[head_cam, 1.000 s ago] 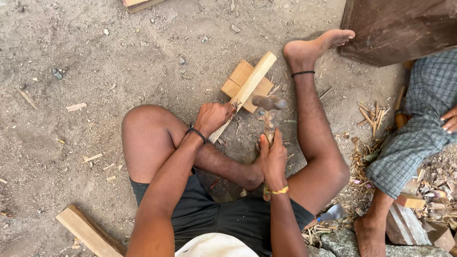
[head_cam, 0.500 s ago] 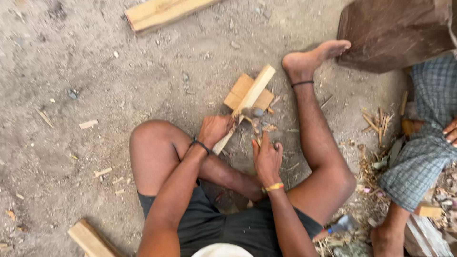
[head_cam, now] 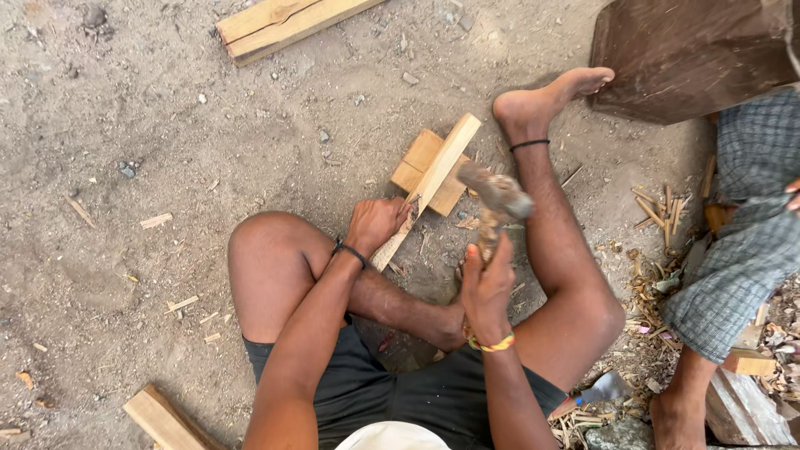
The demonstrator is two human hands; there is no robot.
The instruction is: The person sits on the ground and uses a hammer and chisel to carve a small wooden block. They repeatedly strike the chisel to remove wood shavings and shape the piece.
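Head view: seated person shaping a wooden slat (head_cam: 433, 179) on bare ground.

Left hand (head_cam: 377, 223), grip clamped on the slat's lower end, props it slanted across a small wooden block (head_cam: 419, 160) near the outstretched foot (head_cam: 542, 98). Right hand (head_cam: 486, 286), grip closed round the handle of a blurred chopping tool (head_cam: 497, 200), raised just beside the slat. Step judged: trimming the slat; next stroke needs fingers clear.
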